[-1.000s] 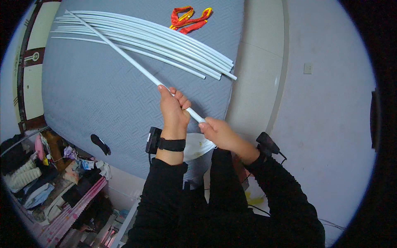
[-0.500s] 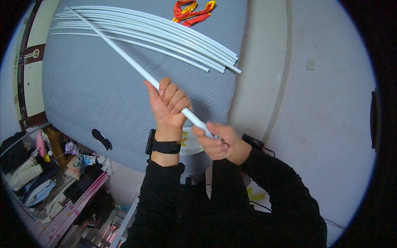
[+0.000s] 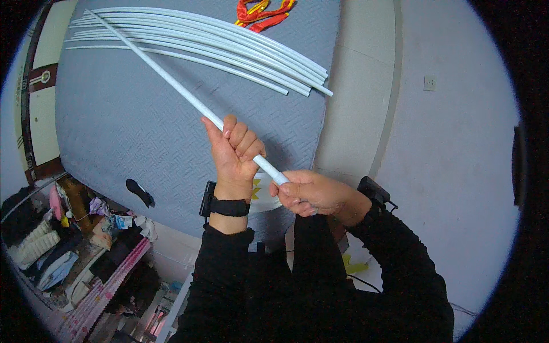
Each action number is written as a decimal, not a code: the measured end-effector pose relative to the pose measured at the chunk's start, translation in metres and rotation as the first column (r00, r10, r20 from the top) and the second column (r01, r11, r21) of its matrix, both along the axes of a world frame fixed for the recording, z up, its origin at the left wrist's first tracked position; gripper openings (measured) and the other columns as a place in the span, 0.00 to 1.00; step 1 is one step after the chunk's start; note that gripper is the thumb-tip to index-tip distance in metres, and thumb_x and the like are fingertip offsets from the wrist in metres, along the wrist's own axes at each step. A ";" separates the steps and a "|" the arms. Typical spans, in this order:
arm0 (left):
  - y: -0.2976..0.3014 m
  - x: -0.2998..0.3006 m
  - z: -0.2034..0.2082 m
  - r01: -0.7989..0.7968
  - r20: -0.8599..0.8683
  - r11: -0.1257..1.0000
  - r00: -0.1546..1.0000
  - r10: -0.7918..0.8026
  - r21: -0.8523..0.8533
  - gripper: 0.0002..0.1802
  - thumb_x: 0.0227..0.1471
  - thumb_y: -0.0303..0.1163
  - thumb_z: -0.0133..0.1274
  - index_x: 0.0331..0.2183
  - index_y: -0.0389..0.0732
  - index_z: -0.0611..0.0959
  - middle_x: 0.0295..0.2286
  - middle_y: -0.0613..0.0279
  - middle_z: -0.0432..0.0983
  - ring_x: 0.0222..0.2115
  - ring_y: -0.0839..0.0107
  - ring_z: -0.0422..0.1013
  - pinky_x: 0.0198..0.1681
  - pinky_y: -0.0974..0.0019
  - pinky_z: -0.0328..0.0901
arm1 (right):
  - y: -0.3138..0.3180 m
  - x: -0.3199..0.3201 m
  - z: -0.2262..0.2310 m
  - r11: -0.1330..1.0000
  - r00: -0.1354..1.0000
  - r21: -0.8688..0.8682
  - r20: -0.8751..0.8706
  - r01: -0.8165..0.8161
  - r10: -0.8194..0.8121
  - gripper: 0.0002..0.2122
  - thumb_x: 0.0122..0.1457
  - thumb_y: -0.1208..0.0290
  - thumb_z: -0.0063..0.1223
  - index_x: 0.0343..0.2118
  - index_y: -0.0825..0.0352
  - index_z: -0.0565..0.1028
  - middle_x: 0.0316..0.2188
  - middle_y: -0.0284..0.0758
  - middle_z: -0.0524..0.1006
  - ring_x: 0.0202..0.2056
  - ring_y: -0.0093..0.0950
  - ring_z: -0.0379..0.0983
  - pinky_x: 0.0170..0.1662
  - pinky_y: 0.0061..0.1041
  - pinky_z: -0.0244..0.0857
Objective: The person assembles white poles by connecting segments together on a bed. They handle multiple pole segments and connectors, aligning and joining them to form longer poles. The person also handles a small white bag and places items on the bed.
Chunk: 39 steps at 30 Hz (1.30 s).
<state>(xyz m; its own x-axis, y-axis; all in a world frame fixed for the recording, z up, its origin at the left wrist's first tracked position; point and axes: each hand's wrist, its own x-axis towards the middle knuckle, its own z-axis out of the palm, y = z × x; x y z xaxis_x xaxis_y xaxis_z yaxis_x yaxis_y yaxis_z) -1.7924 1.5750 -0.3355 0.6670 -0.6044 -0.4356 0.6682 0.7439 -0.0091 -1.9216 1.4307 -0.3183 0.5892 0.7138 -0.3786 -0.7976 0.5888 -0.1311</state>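
Note:
A long white pole slants from the far left down to my hands. My left hand is closed round it a little above its near end. At that near end, my right hand grips the pole's tip with thumb and fingers; the very end is hidden in the fingers. A wider white sleeve or fitting seems to show on the pole between my hands. Beyond them, several similar white poles lie side by side on a grey quilted mattress.
A red and yellow ribbon lies at the mattress's far edge. A small black object sits near its left front. Clothes and odds and ends crowd a rack at the lower left. A pale wall rises on the right.
My right hand has turned on the pole's near end, its wrist swinging outward to the right. My left hand keeps its grip and has shifted only slightly.

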 end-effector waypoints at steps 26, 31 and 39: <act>-0.001 0.000 0.006 -0.035 -0.032 0.971 0.999 0.029 -0.236 0.35 0.52 0.67 0.35 0.15 0.45 0.64 0.07 0.71 0.53 0.07 0.81 0.50 0.09 0.77 0.51 | 0.028 -0.052 0.021 0.815 0.893 -0.365 0.170 0.451 -0.417 0.07 0.58 0.78 0.50 0.39 0.67 0.69 0.24 0.29 0.71 0.22 0.13 0.64 0.23 0.13 0.57; -0.002 -0.003 0.012 -0.083 0.006 0.971 0.996 0.087 -0.225 0.30 0.51 0.62 0.43 0.16 0.45 0.64 0.08 0.72 0.53 0.08 0.82 0.50 0.09 0.78 0.50 | 0.036 -0.051 0.029 0.730 0.877 -0.486 0.271 0.480 -0.397 0.03 0.57 0.77 0.52 0.34 0.68 0.73 0.25 0.29 0.73 0.24 0.15 0.65 0.27 0.14 0.60; 0.002 -0.012 0.043 -0.030 -0.035 0.956 0.998 0.042 0.292 0.30 0.53 0.60 0.42 0.18 0.44 0.64 0.11 0.71 0.52 0.10 0.81 0.49 0.09 0.78 0.47 | 0.036 -0.045 0.033 0.384 0.703 -0.629 0.706 0.676 -0.082 0.03 0.55 0.76 0.53 0.31 0.68 0.72 0.26 0.36 0.73 0.25 0.27 0.69 0.30 0.24 0.63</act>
